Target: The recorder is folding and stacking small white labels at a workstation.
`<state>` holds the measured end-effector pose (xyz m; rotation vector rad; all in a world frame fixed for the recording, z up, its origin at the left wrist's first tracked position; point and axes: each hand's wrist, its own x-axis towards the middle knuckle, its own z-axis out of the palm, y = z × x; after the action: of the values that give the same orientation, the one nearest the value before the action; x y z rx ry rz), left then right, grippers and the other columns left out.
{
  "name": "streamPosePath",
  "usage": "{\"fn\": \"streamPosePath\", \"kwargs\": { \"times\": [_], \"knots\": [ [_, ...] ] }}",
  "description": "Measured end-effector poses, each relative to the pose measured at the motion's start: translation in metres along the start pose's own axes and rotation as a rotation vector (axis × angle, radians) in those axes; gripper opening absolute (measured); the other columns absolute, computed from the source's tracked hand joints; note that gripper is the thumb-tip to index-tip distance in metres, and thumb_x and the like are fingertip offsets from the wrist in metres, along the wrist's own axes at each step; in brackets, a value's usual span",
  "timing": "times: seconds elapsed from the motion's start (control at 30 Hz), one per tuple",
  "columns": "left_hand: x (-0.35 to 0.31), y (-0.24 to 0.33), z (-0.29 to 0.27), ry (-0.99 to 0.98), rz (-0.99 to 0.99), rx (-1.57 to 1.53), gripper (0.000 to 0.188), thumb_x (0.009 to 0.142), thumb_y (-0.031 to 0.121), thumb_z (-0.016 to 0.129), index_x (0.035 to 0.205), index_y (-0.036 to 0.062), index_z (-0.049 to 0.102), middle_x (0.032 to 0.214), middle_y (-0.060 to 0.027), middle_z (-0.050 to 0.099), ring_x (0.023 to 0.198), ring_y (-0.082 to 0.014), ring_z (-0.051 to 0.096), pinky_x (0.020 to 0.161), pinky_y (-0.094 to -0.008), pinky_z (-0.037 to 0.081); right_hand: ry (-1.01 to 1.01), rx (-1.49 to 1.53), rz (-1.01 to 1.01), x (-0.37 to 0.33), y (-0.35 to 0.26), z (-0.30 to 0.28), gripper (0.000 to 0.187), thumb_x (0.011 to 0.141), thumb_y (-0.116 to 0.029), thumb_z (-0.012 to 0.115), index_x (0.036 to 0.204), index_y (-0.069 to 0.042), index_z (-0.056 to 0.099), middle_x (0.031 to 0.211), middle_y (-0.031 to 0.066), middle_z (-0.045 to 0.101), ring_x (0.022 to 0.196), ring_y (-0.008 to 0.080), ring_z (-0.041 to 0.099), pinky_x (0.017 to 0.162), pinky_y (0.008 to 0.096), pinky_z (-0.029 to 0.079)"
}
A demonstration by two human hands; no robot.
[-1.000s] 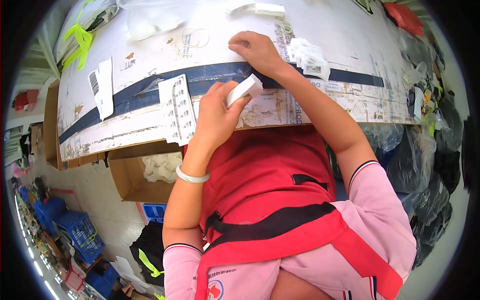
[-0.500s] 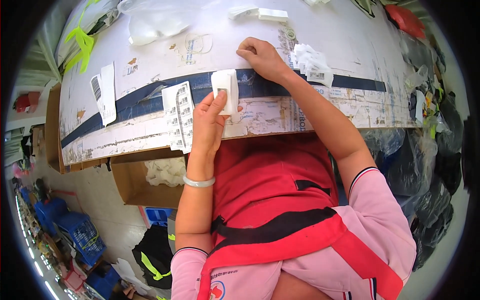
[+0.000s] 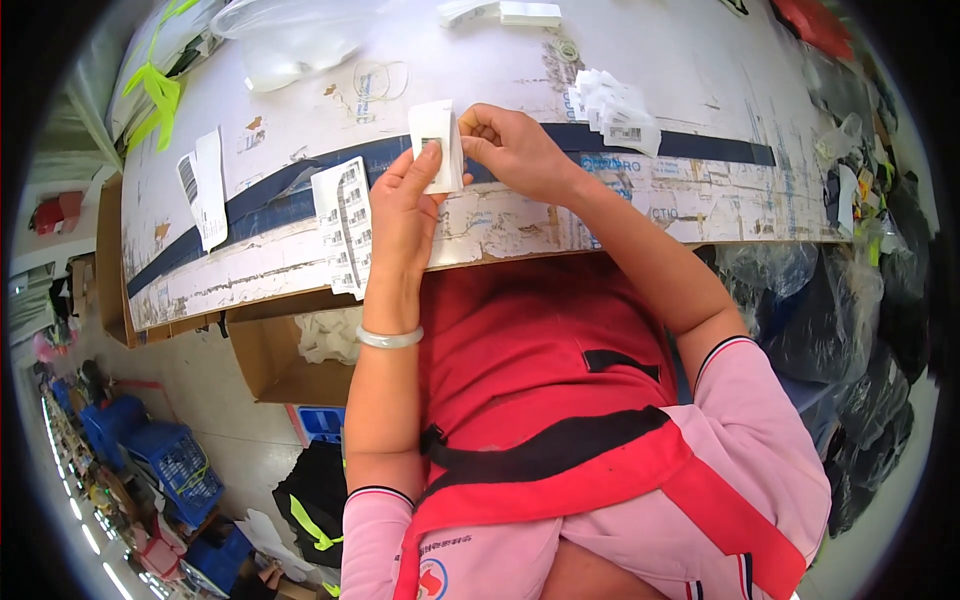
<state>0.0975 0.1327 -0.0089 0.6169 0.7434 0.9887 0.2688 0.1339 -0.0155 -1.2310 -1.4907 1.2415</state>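
Note:
My left hand grips a stack of white labels, its thumb pressed flat over a small barcode on the front one. The stack is held upright just above the table. My right hand is closed, with thumb and forefinger pinched at the stack's right edge; what lies between those fingertips is too small to make out. Beside my left wrist, a sheet of barcode stickers lies on the table, partly past its near edge. Right of my right hand rests a fanned pile of white labels.
The worn white table carries a dark blue band. Long barcode strips lie at the left; a clear plastic bag and white bundles sit farther back. Below is an open cardboard box. Dark plastic-wrapped goods stand at the right.
My right hand has come down and left from beyond the band to the edge of the label stack. My left hand has lifted the stack slightly away from me and leftward.

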Motion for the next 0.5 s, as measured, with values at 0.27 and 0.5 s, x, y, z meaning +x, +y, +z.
{"fn": "streamPosePath", "kwargs": {
  "times": [0.27,0.5],
  "knots": [
    [-0.009,-0.007,-0.003,-0.061,-0.086,-0.072,0.033,0.095,0.024,0.058,0.112,-0.0048,0.056,0.097,-0.0133,0.066,0.085,-0.0207,0.066,0.079,-0.0333,0.056,0.091,0.274,0.217,-0.028,0.003,-0.024,0.018,0.094,-0.021,0.057,0.095,-0.003,0.058,0.074,-0.004,0.052,0.068,0.0065,0.046,0.063,0.0214,0.04],
    [-0.009,-0.01,-0.012,-0.034,-0.091,-0.109,0.044,0.095,0.022,0.058,0.128,-0.005,0.047,0.112,-0.0212,0.061,0.093,-0.0264,0.066,0.079,-0.0347,0.058,0.22,-0.199,0.023,-0.034,0.012,-0.013,0.017,0.089,-0.02,0.062,0.09,-0.004,0.061,0.073,0.0022,0.055,0.069,0.0134,0.053,0.066,0.0288,0.045]
  ]
}}
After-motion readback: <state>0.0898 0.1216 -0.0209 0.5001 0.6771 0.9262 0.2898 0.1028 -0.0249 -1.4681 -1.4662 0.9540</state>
